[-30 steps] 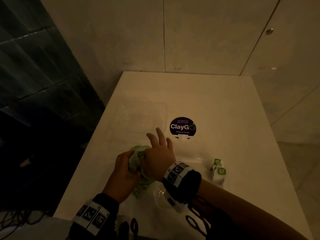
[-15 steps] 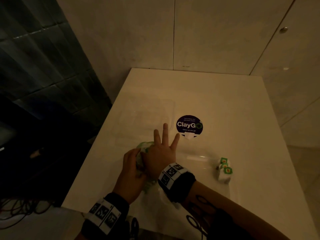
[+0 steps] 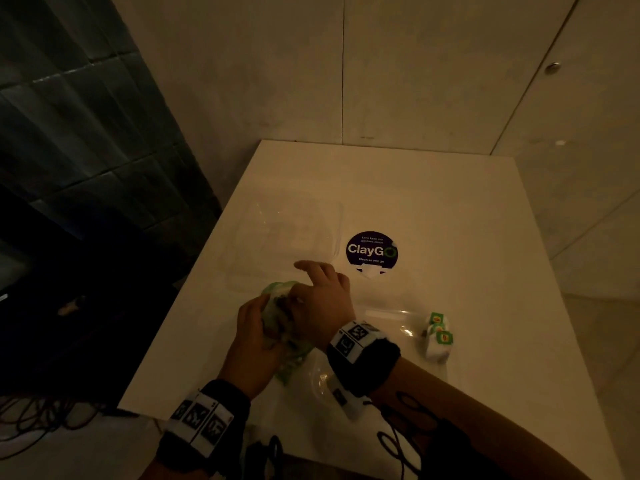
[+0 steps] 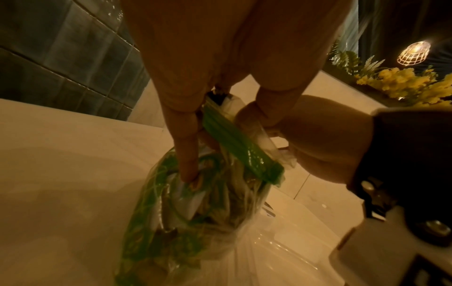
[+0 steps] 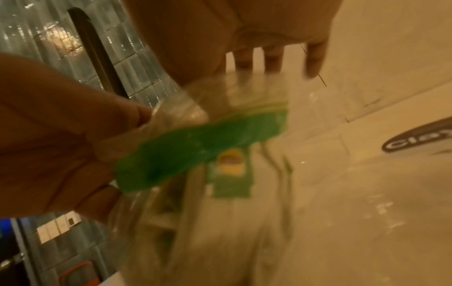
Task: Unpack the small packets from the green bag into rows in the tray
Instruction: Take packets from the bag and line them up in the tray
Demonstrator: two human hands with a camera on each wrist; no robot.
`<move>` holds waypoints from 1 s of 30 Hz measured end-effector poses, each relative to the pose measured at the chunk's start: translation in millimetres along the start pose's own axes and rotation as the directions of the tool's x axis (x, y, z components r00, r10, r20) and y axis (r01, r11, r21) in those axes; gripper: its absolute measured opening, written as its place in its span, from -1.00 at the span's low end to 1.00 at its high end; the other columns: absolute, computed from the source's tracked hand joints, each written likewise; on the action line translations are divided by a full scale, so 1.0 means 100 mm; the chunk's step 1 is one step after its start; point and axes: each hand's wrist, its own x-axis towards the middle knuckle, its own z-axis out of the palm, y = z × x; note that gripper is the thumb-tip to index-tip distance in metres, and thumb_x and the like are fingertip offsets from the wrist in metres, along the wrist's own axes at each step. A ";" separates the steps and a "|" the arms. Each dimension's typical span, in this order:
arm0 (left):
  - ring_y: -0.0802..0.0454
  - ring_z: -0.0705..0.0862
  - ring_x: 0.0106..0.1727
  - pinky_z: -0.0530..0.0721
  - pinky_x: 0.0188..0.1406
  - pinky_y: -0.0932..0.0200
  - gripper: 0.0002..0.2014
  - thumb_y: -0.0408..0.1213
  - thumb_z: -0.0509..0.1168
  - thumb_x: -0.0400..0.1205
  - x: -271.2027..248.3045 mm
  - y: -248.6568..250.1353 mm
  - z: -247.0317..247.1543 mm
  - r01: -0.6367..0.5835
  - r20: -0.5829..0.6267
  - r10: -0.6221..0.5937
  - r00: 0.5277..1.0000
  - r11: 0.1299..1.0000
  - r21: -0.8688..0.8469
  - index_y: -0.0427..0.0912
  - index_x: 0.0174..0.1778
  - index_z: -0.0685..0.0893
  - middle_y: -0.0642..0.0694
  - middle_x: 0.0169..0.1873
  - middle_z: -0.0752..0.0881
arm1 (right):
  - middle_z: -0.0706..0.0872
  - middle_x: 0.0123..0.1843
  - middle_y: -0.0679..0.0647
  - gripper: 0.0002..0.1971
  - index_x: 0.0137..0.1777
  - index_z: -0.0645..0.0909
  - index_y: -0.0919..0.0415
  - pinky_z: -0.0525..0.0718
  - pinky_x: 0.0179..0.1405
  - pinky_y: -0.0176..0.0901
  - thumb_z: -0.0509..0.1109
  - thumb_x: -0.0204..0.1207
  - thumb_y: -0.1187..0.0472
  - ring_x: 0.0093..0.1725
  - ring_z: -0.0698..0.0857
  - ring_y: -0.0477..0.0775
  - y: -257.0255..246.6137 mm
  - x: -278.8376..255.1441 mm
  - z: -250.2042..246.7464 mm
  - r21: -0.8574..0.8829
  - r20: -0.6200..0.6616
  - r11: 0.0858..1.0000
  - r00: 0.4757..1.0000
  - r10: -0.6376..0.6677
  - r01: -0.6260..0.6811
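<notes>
So the green bag (image 3: 282, 327) is sitting on the white bench (image 3: 433, 209) near the front edge, propped between both hands. The left hand (image 3: 254, 336) has its grip pinched round the bag's green top strip, holding the mouth up and steady, which makes sense since a floppy plastic bag would just collapse otherwise. The right hand (image 3: 320, 301) comes at the opening from the other side: thumb side down at the bag's mouth, other fingers spread and sticking out forward. The right wrist view is pretty blurry, so I honestly can't tell if that grip has already closed on a packet or is just fishing around.

Through the clear plastic you can see more small packets inside the bag (image 4: 195, 203), so plenty left to unpack.

The tray (image 3: 398, 327) is the clear plastic thing just right of the hands, handy for a short reach. A few packets (image 3: 438, 332) with green labels are already bunched at its far right end, looks like the start of a row. There's a second clear tray (image 3: 291, 233) further back, beside a round purple sticker (image 3: 371, 252).
</notes>
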 end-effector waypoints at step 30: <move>-0.17 0.45 0.40 0.42 0.23 0.13 -0.24 -0.55 0.43 0.47 -0.01 -0.01 0.08 0.019 -0.044 -0.015 0.999 0.995 0.093 -0.20 0.56 0.26 -0.22 0.47 0.28 | 0.58 0.00 0.01 -0.83 0.02 0.76 0.01 0.54 0.15 -0.20 0.37 0.53 0.06 0.16 0.62 0.07 1.74 -1.46 -0.40 -0.035 0.276 0.877 0.839 0.469 -0.479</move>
